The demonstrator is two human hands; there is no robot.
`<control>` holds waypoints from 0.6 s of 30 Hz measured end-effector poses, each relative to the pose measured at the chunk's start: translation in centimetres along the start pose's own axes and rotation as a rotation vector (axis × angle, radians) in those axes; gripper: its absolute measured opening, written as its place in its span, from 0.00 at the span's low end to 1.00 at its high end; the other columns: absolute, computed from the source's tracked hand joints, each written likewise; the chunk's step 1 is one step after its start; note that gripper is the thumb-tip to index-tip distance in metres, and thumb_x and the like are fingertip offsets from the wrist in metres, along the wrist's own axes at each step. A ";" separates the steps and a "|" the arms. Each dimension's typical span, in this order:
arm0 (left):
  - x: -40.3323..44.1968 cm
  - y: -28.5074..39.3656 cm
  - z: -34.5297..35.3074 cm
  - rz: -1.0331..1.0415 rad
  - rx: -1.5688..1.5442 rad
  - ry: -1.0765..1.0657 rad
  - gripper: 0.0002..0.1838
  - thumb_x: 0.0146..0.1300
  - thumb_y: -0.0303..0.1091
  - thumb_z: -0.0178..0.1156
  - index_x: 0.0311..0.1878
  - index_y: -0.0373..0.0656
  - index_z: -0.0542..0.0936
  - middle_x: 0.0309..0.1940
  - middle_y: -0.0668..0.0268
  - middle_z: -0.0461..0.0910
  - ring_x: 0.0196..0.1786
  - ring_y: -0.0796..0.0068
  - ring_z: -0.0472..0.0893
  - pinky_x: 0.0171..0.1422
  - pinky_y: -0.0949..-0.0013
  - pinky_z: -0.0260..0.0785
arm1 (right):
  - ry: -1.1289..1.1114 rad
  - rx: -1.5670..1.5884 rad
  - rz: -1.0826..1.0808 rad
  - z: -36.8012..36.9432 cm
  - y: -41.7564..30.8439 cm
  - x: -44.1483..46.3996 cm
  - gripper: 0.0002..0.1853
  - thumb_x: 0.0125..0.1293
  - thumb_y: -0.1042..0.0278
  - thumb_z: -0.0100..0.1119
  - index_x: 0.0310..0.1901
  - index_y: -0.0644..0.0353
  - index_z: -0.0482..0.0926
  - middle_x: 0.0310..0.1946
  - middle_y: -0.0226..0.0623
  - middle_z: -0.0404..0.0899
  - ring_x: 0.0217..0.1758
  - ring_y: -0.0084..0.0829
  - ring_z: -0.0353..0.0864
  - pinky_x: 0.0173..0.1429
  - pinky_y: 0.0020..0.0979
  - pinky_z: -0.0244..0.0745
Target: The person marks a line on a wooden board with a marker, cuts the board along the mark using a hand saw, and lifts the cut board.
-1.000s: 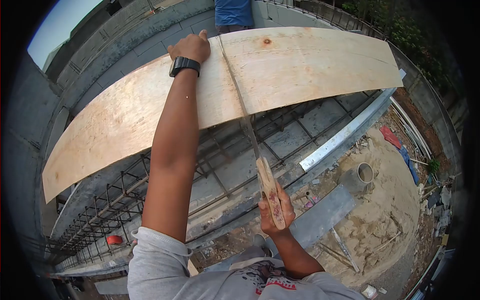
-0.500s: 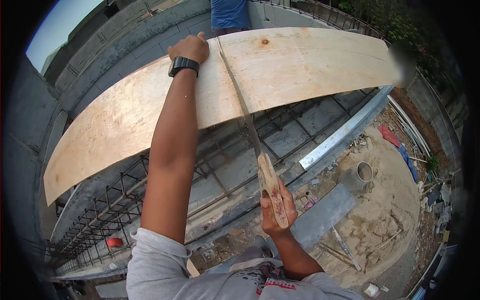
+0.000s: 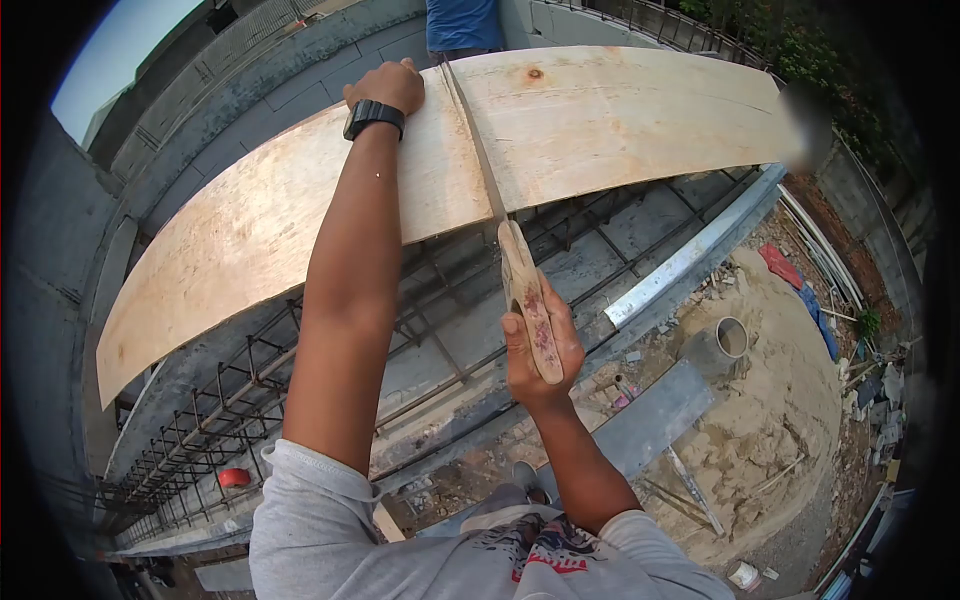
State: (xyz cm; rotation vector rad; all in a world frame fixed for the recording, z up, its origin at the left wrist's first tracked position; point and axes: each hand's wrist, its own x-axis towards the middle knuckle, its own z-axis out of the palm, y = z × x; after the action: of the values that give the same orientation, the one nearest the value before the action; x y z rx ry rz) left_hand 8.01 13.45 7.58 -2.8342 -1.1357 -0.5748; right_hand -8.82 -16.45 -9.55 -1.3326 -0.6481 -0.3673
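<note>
A long, pale plywood sheet [image 3: 620, 115] spans the upper view. At its far edge my left hand [image 3: 388, 88], below a black wristwatch [image 3: 374, 117], grips the sheet with fingers curled and partly hidden. My right hand [image 3: 524, 368] is closed round the wooden handle of a handsaw [image 3: 518, 265]. The saw's blade runs across the sheet, just right of my left hand, with the handle close to the near edge. Fine sawdust lies beside the blade.
A rebar cage [image 3: 215, 430] and a concrete ledge lie below the sheet. A metal channel [image 3: 690, 250], a sand heap [image 3: 770, 400], a bucket [image 3: 728, 340] and a grey board [image 3: 655, 415] are at right. Another person in blue [image 3: 462, 25] stands beyond the far edge.
My right hand has pushed the saw forward, away from my body, bringing its handle up near the sheet's near edge. My left hand keeps its place on the sheet.
</note>
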 end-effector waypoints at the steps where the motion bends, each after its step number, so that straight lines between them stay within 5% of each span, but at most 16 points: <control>1: 0.3 0.2 -0.8 0.011 -0.009 0.002 0.32 0.81 0.52 0.34 0.59 0.45 0.86 0.59 0.54 0.86 0.64 0.53 0.83 0.76 0.43 0.59 | 0.018 0.012 -0.006 1.1 0.2 2.0 0.26 0.73 0.69 0.67 0.67 0.76 0.73 0.57 0.56 0.83 0.57 0.36 0.85 0.60 0.33 0.80; 4: 0.9 0.3 -1.5 0.001 -0.013 0.005 0.31 0.81 0.51 0.35 0.59 0.45 0.86 0.59 0.54 0.86 0.64 0.52 0.83 0.76 0.43 0.59 | 0.033 0.021 -0.062 2.1 0.5 3.8 0.27 0.73 0.70 0.67 0.67 0.76 0.72 0.57 0.56 0.83 0.57 0.36 0.86 0.59 0.32 0.80; 8: 0.5 0.4 -1.0 -0.010 0.010 -0.030 0.31 0.81 0.51 0.34 0.60 0.45 0.86 0.60 0.53 0.85 0.65 0.51 0.82 0.75 0.43 0.60 | -0.022 0.027 -0.027 -3.2 -0.1 -5.0 0.29 0.73 0.69 0.67 0.68 0.78 0.71 0.57 0.57 0.83 0.57 0.37 0.87 0.60 0.32 0.81; 13: 0.4 0.8 -1.0 0.014 -0.010 -0.070 0.33 0.81 0.55 0.35 0.64 0.42 0.83 0.65 0.50 0.81 0.69 0.49 0.79 0.76 0.45 0.60 | -0.076 0.005 0.072 0.8 -0.8 2.3 0.29 0.73 0.69 0.67 0.68 0.79 0.70 0.59 0.61 0.83 0.60 0.43 0.87 0.63 0.34 0.80; 18: -0.3 0.6 -1.2 -0.037 0.014 -0.091 0.32 0.81 0.53 0.35 0.64 0.43 0.83 0.64 0.52 0.82 0.69 0.52 0.79 0.77 0.46 0.59 | -0.021 0.039 -0.011 -1.8 0.4 -2.3 0.28 0.72 0.68 0.68 0.68 0.75 0.71 0.53 0.56 0.85 0.53 0.38 0.89 0.55 0.33 0.83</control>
State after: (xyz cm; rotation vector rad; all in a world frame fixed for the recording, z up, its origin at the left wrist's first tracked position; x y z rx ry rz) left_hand 7.77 12.61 8.69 -2.8601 -1.2038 -0.4415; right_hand -9.92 -18.41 -11.46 -1.2977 -0.6767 -0.3487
